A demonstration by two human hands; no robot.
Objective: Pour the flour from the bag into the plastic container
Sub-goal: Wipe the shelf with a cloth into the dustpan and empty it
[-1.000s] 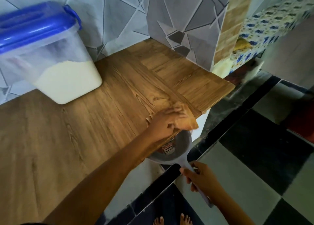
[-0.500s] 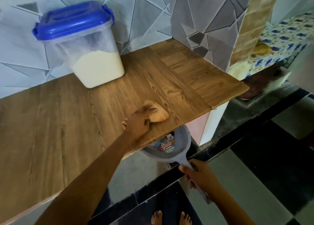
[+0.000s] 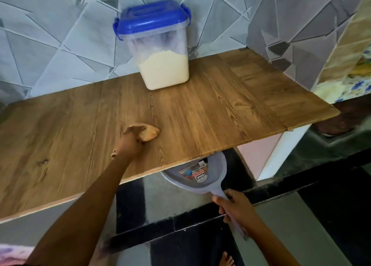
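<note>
At the back of the wooden counter (image 3: 200,109), against the patterned grey wall (image 3: 60,44), stands the plastic container (image 3: 160,50). It is upright and transparent, and its blue lid (image 3: 152,16) is seated on top, with blue latches at both sides. Flour (image 3: 163,69) fills roughly the lower half of the container; a thin dusting clouds the walls above the flour level. No flour bag is visible in the head view.

Left hand (image 3: 130,143): reaches across the counter, well in front of the container. Its fingers are curled over a small tan cloth (image 3: 149,133), pressing it flat on the wood. The cloth protrudes to the right of the fingers. The hand is clenched on the cloth.

Right hand (image 3: 239,207): positioned below and in front of the counter's near edge. It is closed around the handle of a grey dustpan (image 3: 200,173). The pan's open mouth sits just under the counter edge, partly hidden beneath it. A printed label (image 3: 193,173) is stuck inside the pan.

Counter surface: wood grain, with a shorter section of planks at the right end. Beneath the counter, a white and pink cabinet panel (image 3: 267,155) is visible at the right.

Floor (image 3: 301,225): tiled in dark and pale squares. A bare foot (image 3: 226,260) shows at the bottom edge of the view.
</note>
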